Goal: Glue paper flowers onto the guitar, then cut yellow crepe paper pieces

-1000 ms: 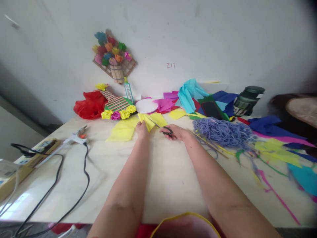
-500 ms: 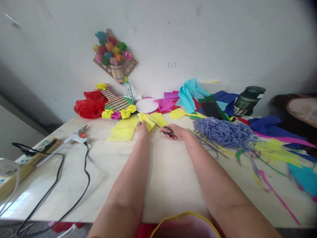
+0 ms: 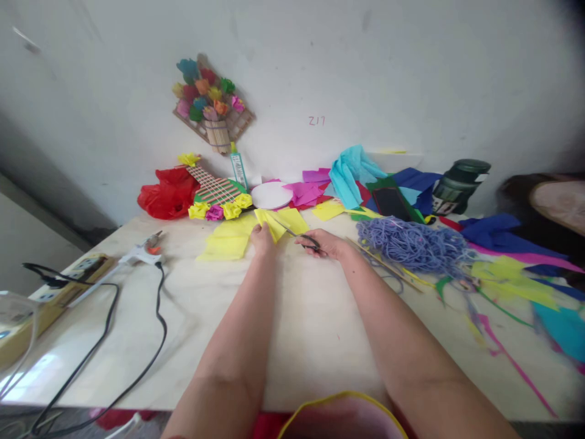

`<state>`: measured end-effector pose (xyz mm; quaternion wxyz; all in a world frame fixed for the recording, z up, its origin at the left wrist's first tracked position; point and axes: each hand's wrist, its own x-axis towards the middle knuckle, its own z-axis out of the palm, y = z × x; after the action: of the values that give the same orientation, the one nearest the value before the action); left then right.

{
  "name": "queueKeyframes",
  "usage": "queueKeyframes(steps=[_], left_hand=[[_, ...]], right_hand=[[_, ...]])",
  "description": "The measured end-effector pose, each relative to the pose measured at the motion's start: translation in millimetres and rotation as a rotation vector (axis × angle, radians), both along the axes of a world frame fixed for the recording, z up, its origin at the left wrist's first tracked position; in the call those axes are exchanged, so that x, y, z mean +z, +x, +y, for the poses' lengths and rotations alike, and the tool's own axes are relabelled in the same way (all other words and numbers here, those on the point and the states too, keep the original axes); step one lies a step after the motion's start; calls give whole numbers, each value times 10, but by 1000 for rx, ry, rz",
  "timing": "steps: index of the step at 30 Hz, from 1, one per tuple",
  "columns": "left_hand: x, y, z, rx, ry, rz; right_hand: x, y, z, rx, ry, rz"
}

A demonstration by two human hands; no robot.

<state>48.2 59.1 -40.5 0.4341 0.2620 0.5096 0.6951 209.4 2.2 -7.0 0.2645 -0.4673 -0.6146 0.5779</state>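
Note:
My left hand [image 3: 262,236] pinches a sheet of yellow crepe paper [image 3: 275,225] near the middle of the table. More yellow paper spreads flat to its left and behind it. In my right hand [image 3: 323,244] is a pair of black-handled scissors [image 3: 311,240], fingers wrapped round the handles. The blades point up and left and lie against the yellow paper's right part. Whether they are parted is too small to tell. Behind the paper rest a white disc [image 3: 271,196] and a stick-and-cord guitar shape [image 3: 214,186] trimmed with yellow and pink paper flowers.
A tangle of blue-purple cord [image 3: 411,244] lies right of my right hand, with a phone [image 3: 392,203] and a dark green jar [image 3: 459,186] behind. Coloured paper scraps cover the right side. At left are a glue gun [image 3: 144,251], its black cable and a power strip [image 3: 75,277].
The scissors have turned very slightly in my right hand, their handles looking closer together. My left hand keeps its place on the yellow paper.

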Motion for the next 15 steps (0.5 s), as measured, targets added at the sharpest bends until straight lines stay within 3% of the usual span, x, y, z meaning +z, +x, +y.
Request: queueKeyframes(steps=[7,15], left_hand=[[-23,-4,21,12,27,-16],[56,32,-46,3,4,-53]], right_hand=[[-50,-21,23,-26,-23,72],[-44,26,23,10,11,2]])
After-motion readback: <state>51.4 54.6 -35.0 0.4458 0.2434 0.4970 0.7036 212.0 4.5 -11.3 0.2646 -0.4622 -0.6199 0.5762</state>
